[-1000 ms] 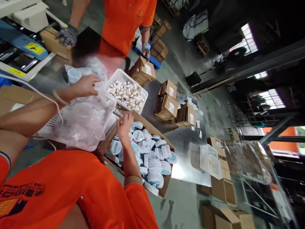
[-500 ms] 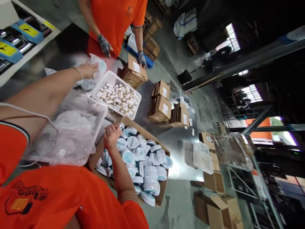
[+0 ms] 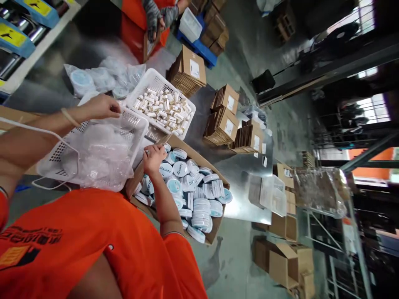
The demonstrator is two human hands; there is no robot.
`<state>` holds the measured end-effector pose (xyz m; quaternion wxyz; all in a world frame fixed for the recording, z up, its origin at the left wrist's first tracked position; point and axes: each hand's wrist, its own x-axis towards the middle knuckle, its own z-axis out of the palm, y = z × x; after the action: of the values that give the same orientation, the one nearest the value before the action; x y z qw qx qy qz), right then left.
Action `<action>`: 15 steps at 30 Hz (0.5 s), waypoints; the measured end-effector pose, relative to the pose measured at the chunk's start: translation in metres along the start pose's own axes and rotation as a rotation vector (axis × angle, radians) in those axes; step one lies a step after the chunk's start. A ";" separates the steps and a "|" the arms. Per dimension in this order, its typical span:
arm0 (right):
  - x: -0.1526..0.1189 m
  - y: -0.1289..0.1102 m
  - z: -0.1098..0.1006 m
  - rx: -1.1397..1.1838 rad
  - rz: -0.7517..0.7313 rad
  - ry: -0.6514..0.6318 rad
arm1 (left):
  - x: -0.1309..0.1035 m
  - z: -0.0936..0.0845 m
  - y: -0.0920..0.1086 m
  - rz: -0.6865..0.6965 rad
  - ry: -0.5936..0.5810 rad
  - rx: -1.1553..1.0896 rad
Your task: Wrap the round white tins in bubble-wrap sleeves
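Observation:
My left hand [image 3: 104,106] is over the far side of a white perforated basket [image 3: 141,128] filled with clear plastic bags [image 3: 106,151]. Its fingers are loosely bent, and I see nothing in them. My right hand [image 3: 154,158] is closed on the edge of an open cardboard box [image 3: 215,176], at the corner nearest the baskets. That box is full of round white and pale blue tins [image 3: 181,169], some with "beauty" lettering. Beyond the bag basket lie filled plastic bags [image 3: 82,79] with round blue-white items inside.
A second white basket [image 3: 190,118] holds many small white-and-gold bottles [image 3: 165,106]. Stacks of flat cartons [image 3: 188,68] stand along the metal table [image 3: 246,162]. A co-worker's gloved hands [image 3: 152,20] hold a carton piece. A roller conveyor [image 3: 18,39] is at upper left.
My left hand has let go of a bagged round item beyond the baskets and come back over the bag basket. The co-worker's hands have left the carton stack. My right hand stays on the box edge.

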<state>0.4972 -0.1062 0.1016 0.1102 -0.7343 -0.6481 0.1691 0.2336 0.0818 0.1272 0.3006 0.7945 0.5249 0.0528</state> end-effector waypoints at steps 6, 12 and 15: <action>-0.002 -0.002 -0.002 -0.060 -0.021 0.028 | -0.073 0.023 -0.016 -0.288 0.028 0.041; -0.004 -0.004 -0.003 -0.123 -0.036 0.020 | -0.105 0.016 -0.002 -0.204 0.142 -0.122; -0.005 -0.009 -0.009 -0.114 -0.093 0.031 | -0.112 -0.006 0.009 -0.124 0.289 -0.239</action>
<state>0.4921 -0.1095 0.1142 0.0859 -0.7109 -0.6884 0.1150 0.1885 -0.0152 0.1627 0.3171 0.7035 0.6006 0.2094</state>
